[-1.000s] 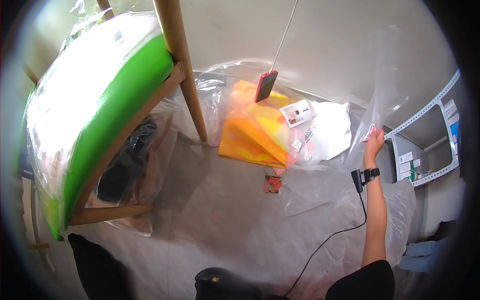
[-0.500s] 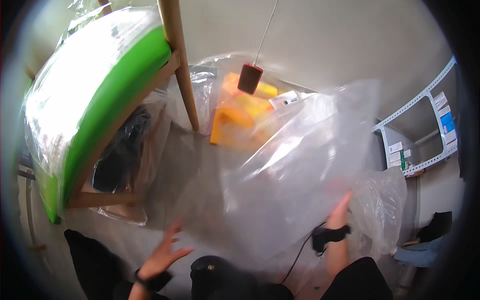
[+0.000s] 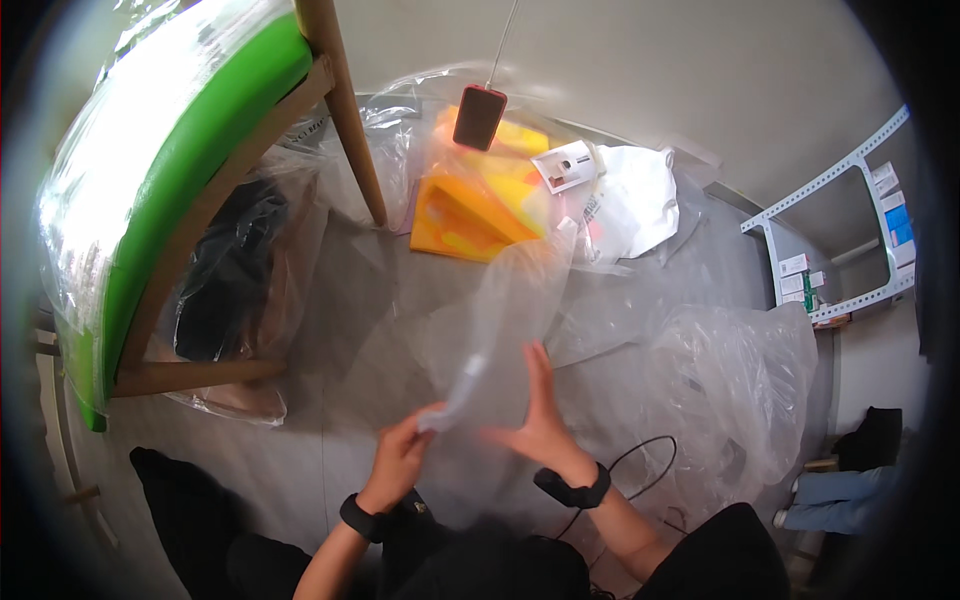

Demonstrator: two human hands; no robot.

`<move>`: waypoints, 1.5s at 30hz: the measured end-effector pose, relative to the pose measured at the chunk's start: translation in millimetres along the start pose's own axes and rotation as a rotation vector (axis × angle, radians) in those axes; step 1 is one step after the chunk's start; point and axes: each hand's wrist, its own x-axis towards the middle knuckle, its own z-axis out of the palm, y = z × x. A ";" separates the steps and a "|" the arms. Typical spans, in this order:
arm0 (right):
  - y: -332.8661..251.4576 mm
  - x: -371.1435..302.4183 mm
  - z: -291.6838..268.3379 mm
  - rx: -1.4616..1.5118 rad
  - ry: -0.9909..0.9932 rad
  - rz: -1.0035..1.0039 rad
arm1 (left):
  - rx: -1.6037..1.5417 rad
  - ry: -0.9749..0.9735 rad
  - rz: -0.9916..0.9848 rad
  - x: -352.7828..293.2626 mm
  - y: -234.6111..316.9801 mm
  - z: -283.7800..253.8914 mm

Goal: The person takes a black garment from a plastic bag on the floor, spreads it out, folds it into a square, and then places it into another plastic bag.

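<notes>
A clear plastic bag [image 3: 512, 300] stands up in front of me, gathered into a narrow, slanting strip. Its lower corner is pinched in the fingers of my left hand [image 3: 398, 458], which is closed. Just to the right of the plastic is my right hand [image 3: 545, 425], open, thumb and fingers spread wide apart. The thumb tip is blurred close to the bag, and I cannot tell whether it touches. Both wrists wear black bands.
At left stands a chair with a green, plastic-wrapped seat [image 3: 200, 170]. Ahead lie orange-yellow packages [image 3: 470, 220] and a white bag [image 3: 640, 200]. A red-edged phone-like device [image 3: 480, 117] hangs on a cord. More crumpled plastic [image 3: 740, 370] and a shelf [image 3: 810, 205] are at right.
The plastic bag, spread wide to the right before, is now narrow and nearer the middle. My left hand has closed on its corner. My right hand has come leftward, fingers spread.
</notes>
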 end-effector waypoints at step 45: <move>-230.9 -98.0 610.3 -0.161 -0.786 -0.447 | 0.620 1.774 -0.849 -806.2 -379.3 -426.9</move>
